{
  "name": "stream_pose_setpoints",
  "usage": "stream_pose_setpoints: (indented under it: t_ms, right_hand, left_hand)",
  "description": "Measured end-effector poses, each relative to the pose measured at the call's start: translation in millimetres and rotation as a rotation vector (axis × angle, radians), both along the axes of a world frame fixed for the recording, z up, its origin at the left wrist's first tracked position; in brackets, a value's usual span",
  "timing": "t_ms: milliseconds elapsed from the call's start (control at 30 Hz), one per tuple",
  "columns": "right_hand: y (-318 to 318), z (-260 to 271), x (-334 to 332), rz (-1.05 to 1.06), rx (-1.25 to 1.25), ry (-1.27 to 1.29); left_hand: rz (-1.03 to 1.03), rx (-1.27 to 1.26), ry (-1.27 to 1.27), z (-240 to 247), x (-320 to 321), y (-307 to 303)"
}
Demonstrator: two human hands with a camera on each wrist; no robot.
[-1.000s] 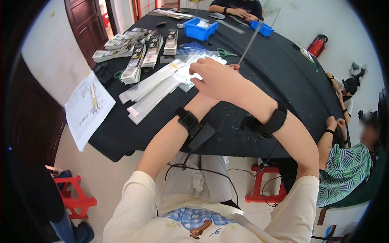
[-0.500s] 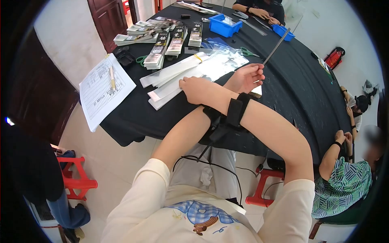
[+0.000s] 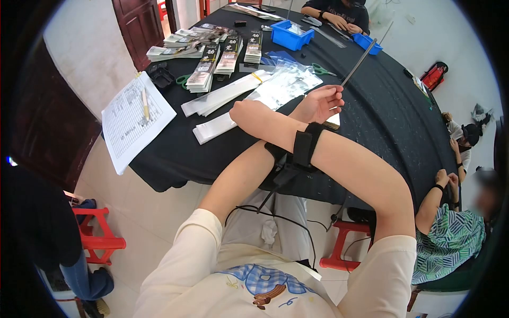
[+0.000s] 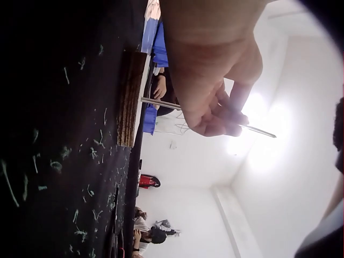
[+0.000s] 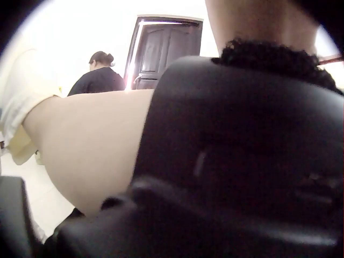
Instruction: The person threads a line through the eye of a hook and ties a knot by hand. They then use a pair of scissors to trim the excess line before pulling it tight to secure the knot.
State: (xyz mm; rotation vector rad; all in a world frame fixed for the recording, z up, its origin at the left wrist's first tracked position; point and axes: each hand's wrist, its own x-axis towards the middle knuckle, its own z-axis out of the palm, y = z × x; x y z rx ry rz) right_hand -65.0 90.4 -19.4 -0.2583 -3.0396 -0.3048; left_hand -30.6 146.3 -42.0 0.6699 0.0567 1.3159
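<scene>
My left hand (image 3: 321, 103) holds a thin upright metal rod (image 3: 359, 62) with curled fingers. In the left wrist view, the rod (image 4: 160, 102) rises from a layered wooden block (image 4: 131, 99) on the black cloth, and my left hand (image 4: 215, 75) grips it higher up. My right forearm crosses over the left one. My right hand (image 3: 252, 114) is bent down at the long white strips (image 3: 214, 129); its fingers are hidden. Beside it lie more strips with a yellow band (image 3: 257, 77) and clear plastic sleeves (image 3: 291, 79). The right wrist view shows no fingers.
Packet stacks (image 3: 204, 69), green-handled scissors (image 3: 322, 70) and a blue bin (image 3: 291, 36) are farther back on the table. A written sheet with a pen (image 3: 146, 103) overhangs the left edge. Other people sit around the table.
My right hand has moved left and down, from over my left hand to the white strips, uncovering the left hand on the rod. The head view has shifted.
</scene>
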Motion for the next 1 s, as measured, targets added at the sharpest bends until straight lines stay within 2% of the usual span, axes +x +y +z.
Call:
stream_pose_setpoints:
  t_ms: [200, 400, 500, 567, 600, 667, 767, 900, 1000]
  right_hand:
    - [6.1, -1.3, -1.9, 0.078, -0.010, 0.050]
    - [5.1, 0.0, -5.2, 0.020, -0.065, 0.096]
    - [9.1, -3.7, -8.3, -0.065, -0.125, 0.023]
    - [14.3, -4.9, -9.3, -0.061, -0.292, 0.048]
    - [15.5, -3.2, -9.3, -0.057, -0.292, 0.046]
    - [18.1, -0.1, -8.8, -0.116, -0.504, 0.136]
    - [24.2, -1.0, -8.0, -0.100, -0.601, 0.164]
    - [19.9, 3.7, -7.7, -0.140, -0.531, 0.218]
    - [13.8, 19.8, -5.3, -0.170, -0.611, 0.347]
  left_hand:
    - [0.005, -0.008, -0.001, 1.7, -0.7, -1.4]
    - [0.003, -0.011, 0.003, 0.1, -1.0, 0.1]
    - [0.009, -0.023, 0.008, 0.3, -0.6, -0.1]
    - [0.004, -0.030, -0.004, 0.0, -0.4, -0.2]
    - [0.008, -0.030, -0.005, 0.8, -0.1, -0.6]
    - [0.020, -0.046, 0.003, 2.0, 0.3, -1.7]
    - [0.036, -0.056, 0.012, 4.3, 0.3, -4.0]
    - [0.037, -0.047, -0.001, 3.8, 0.3, -4.6]
    - [0.021, -0.034, -0.015, 1.0, -0.3, -1.1]
